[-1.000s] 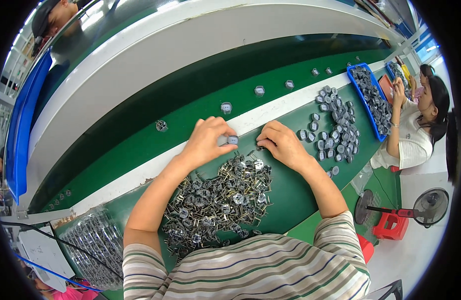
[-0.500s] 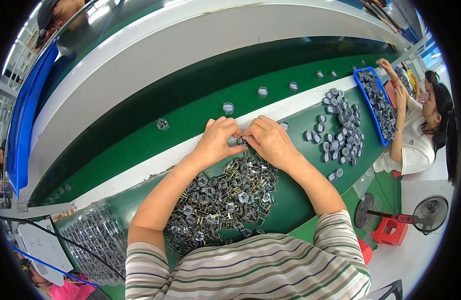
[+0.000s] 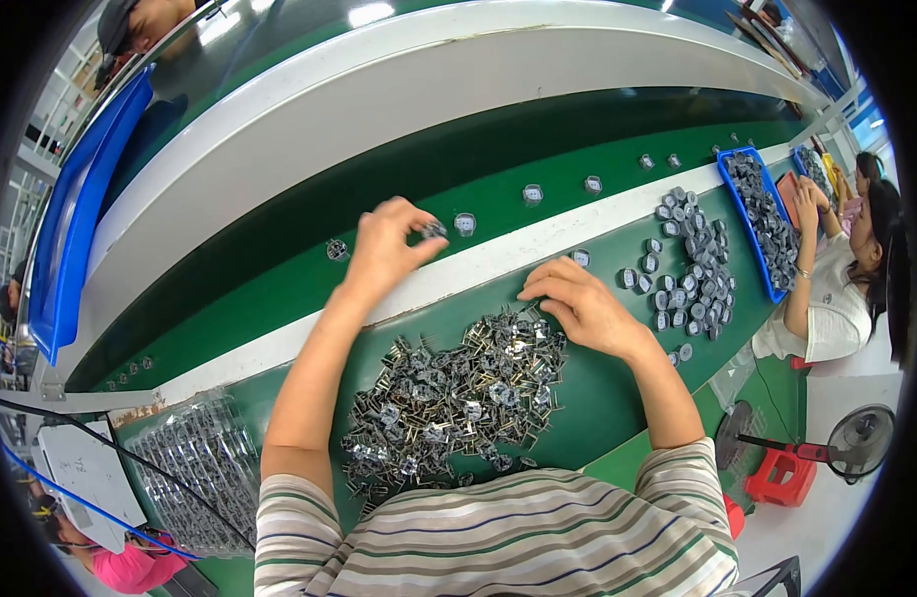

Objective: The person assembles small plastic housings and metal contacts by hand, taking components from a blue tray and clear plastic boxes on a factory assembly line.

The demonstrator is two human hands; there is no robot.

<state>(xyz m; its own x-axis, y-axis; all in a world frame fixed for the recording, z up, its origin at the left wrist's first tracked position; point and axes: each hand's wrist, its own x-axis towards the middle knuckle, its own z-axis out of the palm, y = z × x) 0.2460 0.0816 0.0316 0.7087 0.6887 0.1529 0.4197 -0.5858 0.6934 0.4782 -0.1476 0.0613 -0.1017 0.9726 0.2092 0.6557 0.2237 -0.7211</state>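
Note:
Over the green conveyor belt [image 3: 270, 289], my left hand [image 3: 384, 247] pinches a small dark electrical part [image 3: 435, 231] between thumb and fingers. My right hand [image 3: 590, 306] is bent at the upper right edge of a heap of small dark electrical parts with metal pins [image 3: 449, 398]. Its fingertips are drawn in around something small and dark that I cannot make out. On the belt, a clear-and-grey part [image 3: 464, 224] sits just right of my left hand, and a dark part [image 3: 337, 249] sits to its left.
Many grey round pieces [image 3: 692, 259] lie on the right of the green table, beside a full blue tray [image 3: 729, 189]. A white rail [image 3: 498, 267] divides table and belt. Clear trays [image 3: 195, 468] stand at the left. A co-worker [image 3: 826, 289] sits at the right.
My hands were together at the rail over a small part. Now they are apart: the left has moved up and left over the belt with a part, the right toward the heap's right edge.

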